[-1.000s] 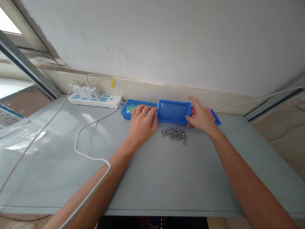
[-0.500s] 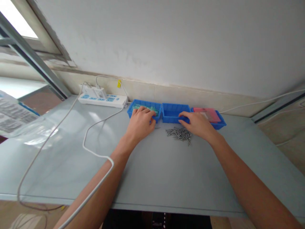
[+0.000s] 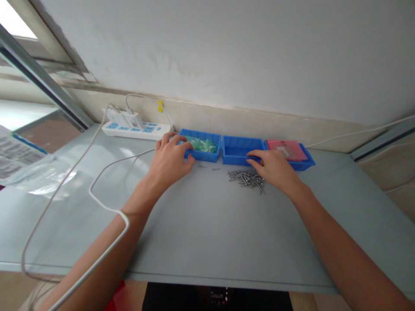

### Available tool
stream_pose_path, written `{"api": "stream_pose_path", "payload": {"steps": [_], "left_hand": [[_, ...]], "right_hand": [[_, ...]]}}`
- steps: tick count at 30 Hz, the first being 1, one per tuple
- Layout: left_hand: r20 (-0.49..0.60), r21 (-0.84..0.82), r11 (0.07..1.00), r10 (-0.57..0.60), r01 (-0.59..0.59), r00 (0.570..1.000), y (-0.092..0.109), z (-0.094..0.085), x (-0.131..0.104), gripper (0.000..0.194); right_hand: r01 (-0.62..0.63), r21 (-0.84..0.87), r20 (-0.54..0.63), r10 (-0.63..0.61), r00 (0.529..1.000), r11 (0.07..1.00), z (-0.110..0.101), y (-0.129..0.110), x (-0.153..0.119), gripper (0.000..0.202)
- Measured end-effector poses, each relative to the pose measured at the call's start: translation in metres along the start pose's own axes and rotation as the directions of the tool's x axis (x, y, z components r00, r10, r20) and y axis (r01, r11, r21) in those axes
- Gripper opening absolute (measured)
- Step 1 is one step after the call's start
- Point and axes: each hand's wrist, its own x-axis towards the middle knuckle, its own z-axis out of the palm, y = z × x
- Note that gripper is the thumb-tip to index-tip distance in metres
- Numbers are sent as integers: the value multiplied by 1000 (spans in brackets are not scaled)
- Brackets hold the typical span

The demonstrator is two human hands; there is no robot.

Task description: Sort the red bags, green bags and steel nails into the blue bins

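Note:
My left hand [image 3: 171, 159] is at the left end of the left blue bin [image 3: 202, 156], its fingers spread and curved and its thumb apart. It hides that end of the bin, so contact there is unclear. Inside the bin lie green plastic packets [image 3: 204, 144]. My right hand [image 3: 275, 167] pinches the front wall of the middle blue bin [image 3: 235, 160] near its right corner, index finger at the rim and thumb in front. Below that hand is a pile of metal nails or screws [image 3: 245, 178]. Thin loose pieces [image 3: 216, 169] lie left of the pile.
A right blue bin [image 3: 303, 165] holds a pink-red packet [image 3: 287, 150]. A white power strip [image 3: 138, 131] with plugged-in adapters stands by the wall. A white cable [image 3: 97, 201] loops over the table and left forearm. A clear plastic bag [image 3: 24, 162] lies far left.
My left hand has moved left from over the green packets to the bin's left end. My right finger and thumb have drawn closer together at the middle bin's front wall. The view has shifted slightly.

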Motion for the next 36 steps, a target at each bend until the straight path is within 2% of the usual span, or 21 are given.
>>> {"api": "stream_pose_path", "payload": {"steps": [4,9,12,14,16,19,20,22,23,24,26,28,29,30,32,34,36], "left_hand": [[-5,13,1000,-27,27,1000,-11,-2,-10,21],[-1,-57,998,-5,5,1000,3,-21,-20,14],[-78,-75,997,14,-20,997,11,-30,-27,16],[-174,-97,995,4,-21,985,13,-33,-32,16],[-267,-140,990,-9,-30,964,15,-36,-36,16],[-379,-234,972,-57,-36,924,22,-42,-40,17],[-415,-283,959,-108,-16,903,26,-43,-40,23],[-448,-450,892,-263,39,855,36,-44,-37,56],[-426,-563,826,-315,24,848,41,-42,-35,73],[-381,-679,734,-342,-9,859,47,-39,-32,84],[-189,-868,497,-302,-15,934,59,-28,-25,91],[-13,-958,283,-221,52,975,72,-16,-19,92],[47,-971,220,-203,92,978,78,-11,-16,96],[66,-978,180,-207,104,976,83,-7,-14,98],[37,-982,173,-224,78,974,91,-3,-10,105],[29,-970,231,-204,77,979,97,-3,-5,113],[61,-943,317,-136,102,989,101,-4,-1,114]], "right_hand": [[73,53,-87,-69,994,996,-4,-34,1,33],[256,75,73,-261,963,964,6,-86,1,53],[303,123,86,-315,945,945,22,-96,6,32],[314,225,-3,-322,947,923,30,-95,9,19],[332,316,-139,-302,943,889,33,-92,9,17],[350,365,-316,-238,918,863,26,-91,3,16],[340,373,-366,-201,909,863,22,-91,0,16],[300,404,-459,-92,884,864,13,-90,-6,15],[275,428,-502,-26,864,861,9,-89,-10,14],[250,455,-536,38,843,855,5,-87,-14,14],[216,510,-556,127,822,832,1,-81,-22,12],[219,559,-516,129,847,799,0,-73,-30,11],[228,590,-478,107,872,775,0,-68,-34,12],[232,628,-435,88,896,742,1,-64,-37,15],[177,730,-328,111,938,660,1,-54,-41,23],[84,815,-239,200,950,573,0,-44,-42,29],[21,848,-199,281,939,530,0,-35,-42,29]]}}
